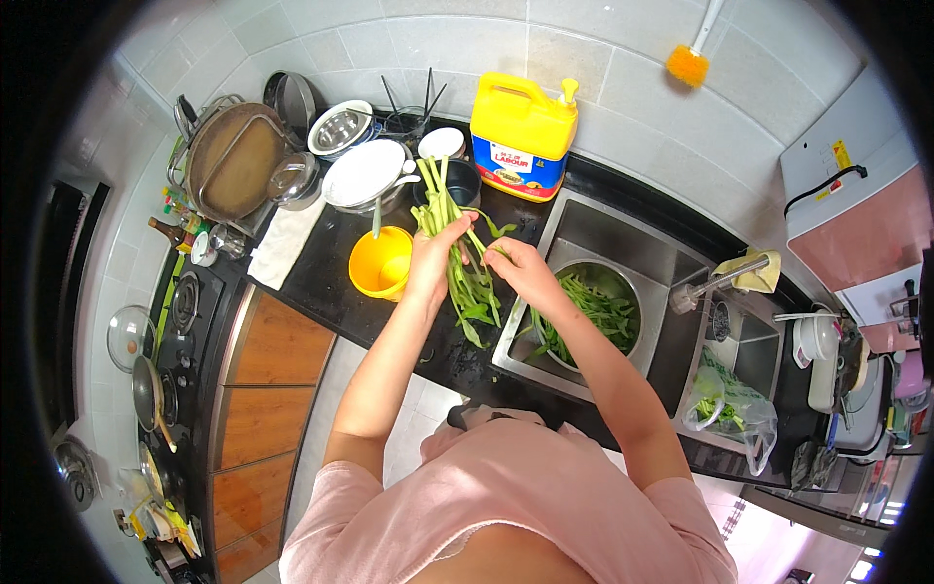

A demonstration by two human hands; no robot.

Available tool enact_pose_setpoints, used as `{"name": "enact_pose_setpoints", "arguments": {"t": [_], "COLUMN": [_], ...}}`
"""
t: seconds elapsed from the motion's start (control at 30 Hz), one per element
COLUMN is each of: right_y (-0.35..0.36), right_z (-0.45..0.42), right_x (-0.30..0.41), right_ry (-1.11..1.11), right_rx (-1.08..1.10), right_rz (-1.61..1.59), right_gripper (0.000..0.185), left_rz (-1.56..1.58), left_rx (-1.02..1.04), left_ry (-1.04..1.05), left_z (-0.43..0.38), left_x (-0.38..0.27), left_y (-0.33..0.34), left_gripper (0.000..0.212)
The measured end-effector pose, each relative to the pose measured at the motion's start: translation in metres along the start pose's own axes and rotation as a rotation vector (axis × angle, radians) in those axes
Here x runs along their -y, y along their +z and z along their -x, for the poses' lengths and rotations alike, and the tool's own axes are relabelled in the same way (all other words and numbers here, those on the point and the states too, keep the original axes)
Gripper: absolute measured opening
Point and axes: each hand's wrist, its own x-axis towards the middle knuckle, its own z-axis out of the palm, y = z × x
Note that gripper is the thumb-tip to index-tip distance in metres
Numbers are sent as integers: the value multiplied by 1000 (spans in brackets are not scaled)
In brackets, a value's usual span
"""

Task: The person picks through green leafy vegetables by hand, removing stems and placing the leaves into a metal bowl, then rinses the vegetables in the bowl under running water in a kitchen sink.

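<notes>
My left hand [438, 252] is closed around a bunch of leafy green vegetable stems [436, 197], thick ends pointing up toward the wall and leaves hanging over the black countertop [408, 328]. With thumb and fingers, my right hand [514, 266] pinches a stem at the bunch's right side. Left of my left hand stands a yellow plastic tub [381, 263], its inside showing. To the right, a round metal bowl [633, 285] in the stainless steel sink [613, 219] holds cut greens [595, 310]; my right forearm covers part of it.
Behind the hands stand a yellow detergent jug [522, 139], a white plate [365, 174] and a dark pot [463, 182]. A white cloth [287, 244] lies at the left. A faucet [686, 298] reaches over the sink. A plastic bag with greens [730, 412] rests in the smaller basin.
</notes>
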Motion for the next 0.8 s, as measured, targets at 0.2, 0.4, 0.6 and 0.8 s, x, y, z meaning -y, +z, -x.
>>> {"name": "enact_pose_setpoints", "arguments": {"t": [0.2,0.4,0.6,0.8], "right_y": [1,-2,-58,-122], "right_z": [6,5,39,113], "right_x": [4,-33,-58,-39], "right_ry": [222,452,408,200], "right_rx": [24,-388,-692,-943], "right_rz": [-438,-1203,-1347,-1327], "right_gripper": [15,13,10,9], "left_rz": [-20,14,125,140], "left_rx": [45,-13,249,453], "left_ry": [3,171,-67,-121], "left_z": [5,4,-20,-46], "left_x": [-2,3,-11,2], "left_y": [0,22,-1,10], "left_gripper": [11,11,21,32]}}
